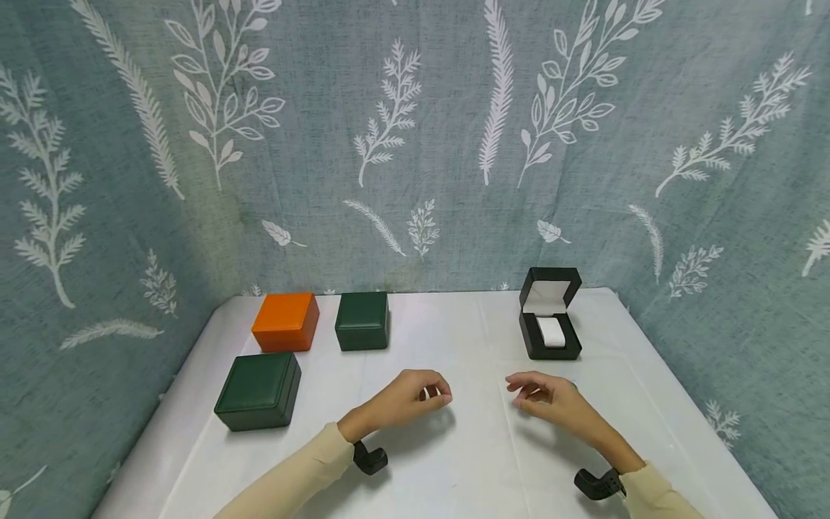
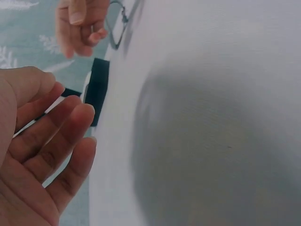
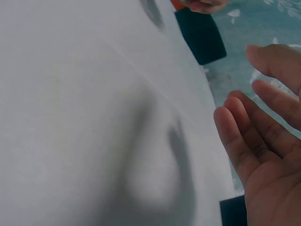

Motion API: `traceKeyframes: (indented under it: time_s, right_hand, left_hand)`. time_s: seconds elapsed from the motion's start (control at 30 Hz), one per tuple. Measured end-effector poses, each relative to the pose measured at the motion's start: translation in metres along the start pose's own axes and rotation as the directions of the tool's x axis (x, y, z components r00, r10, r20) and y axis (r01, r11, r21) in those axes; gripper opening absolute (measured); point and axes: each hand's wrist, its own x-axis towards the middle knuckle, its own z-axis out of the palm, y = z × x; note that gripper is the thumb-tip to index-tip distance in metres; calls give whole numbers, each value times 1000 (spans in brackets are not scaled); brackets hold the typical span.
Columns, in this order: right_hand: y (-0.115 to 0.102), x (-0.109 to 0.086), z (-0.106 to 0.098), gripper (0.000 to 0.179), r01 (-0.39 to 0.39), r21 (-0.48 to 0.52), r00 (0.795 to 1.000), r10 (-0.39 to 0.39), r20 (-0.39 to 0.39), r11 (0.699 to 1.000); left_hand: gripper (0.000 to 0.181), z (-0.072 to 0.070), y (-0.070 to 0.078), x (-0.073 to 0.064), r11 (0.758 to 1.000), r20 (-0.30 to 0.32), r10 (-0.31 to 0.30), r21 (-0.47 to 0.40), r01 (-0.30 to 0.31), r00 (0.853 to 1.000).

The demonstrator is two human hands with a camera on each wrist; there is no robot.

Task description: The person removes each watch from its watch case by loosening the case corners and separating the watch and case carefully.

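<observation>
Table (image 1: 473,454) carries near green box (image 1: 256,389), orange box (image 1: 284,321) and far green box (image 1: 362,321) at left, and black box (image 1: 533,339) at far right with lid (image 1: 550,292) raised. Left hand (image 1: 403,401) and right hand (image 1: 559,405) hang apart over the near middle, fingers loosely bent, pinching nothing. Risk: a hurried forward reach by right hand could strike the lid, tipping black box or dislodging white cushion (image 1: 551,331).

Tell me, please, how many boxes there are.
4: an orange box at the back left, a green box right of it, a nearer green box in front of the orange one, and an open black box at the back right.
</observation>
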Motion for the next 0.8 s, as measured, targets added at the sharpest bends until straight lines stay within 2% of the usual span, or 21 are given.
traceKeyframes:
  time_s: [0.13, 0.47, 0.63, 0.8]
  right_hand:
    - [1, -1, 7, 41, -10, 6, 1000, 9, 20, 1000]
    - [0, -1, 19, 41, -23, 9, 1000, 23, 11, 1000]
    - [-4, 4, 24, 41, -4, 14, 1000, 4, 16, 1000]
    - [-7, 12, 31, 41, 36, 21, 999, -37, 34, 999]
  left_hand:
    - [7, 0, 1, -6, 1000, -5, -3, 1, 3, 1000]
    - [6, -5, -1, -15, 1000, -44, -2, 14, 3, 999]
    - [6, -17, -1, -20, 999, -89, 0, 37, 3, 996]
    - [6, -38, -1, -28, 998, -145, 9, 59, 0, 989]
